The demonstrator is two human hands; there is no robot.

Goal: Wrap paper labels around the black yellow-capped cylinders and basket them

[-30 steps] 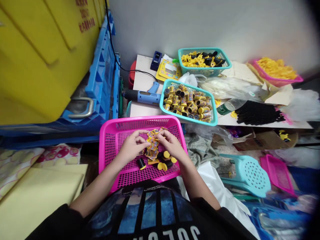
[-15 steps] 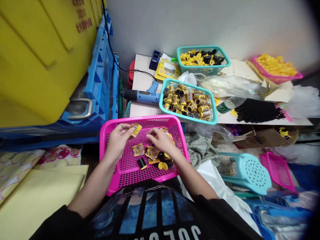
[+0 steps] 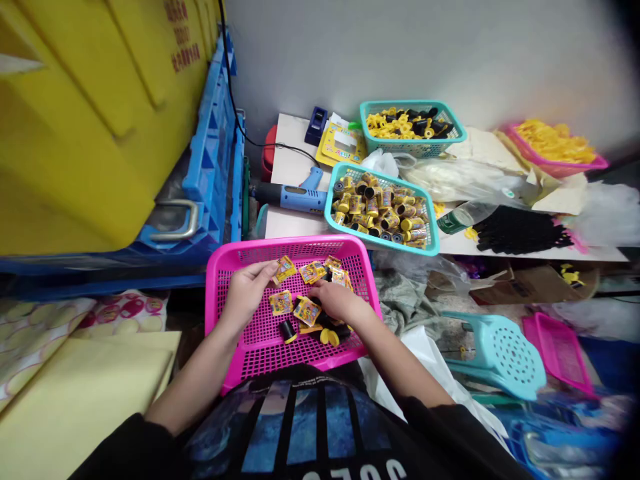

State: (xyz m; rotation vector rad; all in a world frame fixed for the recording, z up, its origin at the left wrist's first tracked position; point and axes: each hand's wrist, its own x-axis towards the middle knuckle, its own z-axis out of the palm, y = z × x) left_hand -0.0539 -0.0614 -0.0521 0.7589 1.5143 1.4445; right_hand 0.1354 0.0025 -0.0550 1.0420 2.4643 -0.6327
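Note:
A pink mesh basket [image 3: 235, 363] rests on my lap. It holds several yellow printed stickers [image 3: 281, 303] and small black and yellow spools [image 3: 286, 331]. My left hand [image 3: 247, 293] is inside the basket, its fingers pinched on one yellow sticker [image 3: 285, 269]. My right hand [image 3: 337, 300] reaches down among the black spools in the basket's middle, fingers curled; what they grip is hidden.
A teal basket [image 3: 429, 243] of wrapped spools sits on the low white table [image 3: 287, 223], beside a blue glue gun [image 3: 295, 196]. Further back stand another teal basket [image 3: 413, 148] and a pink basket [image 3: 557, 165] of yellow parts. Yellow and blue crates are at left, a teal stool [image 3: 500, 353] at right.
My hands held a bunch of stickers together, then parted. The left hand kept one sticker and moved back right; the right hand dropped lower toward the spools.

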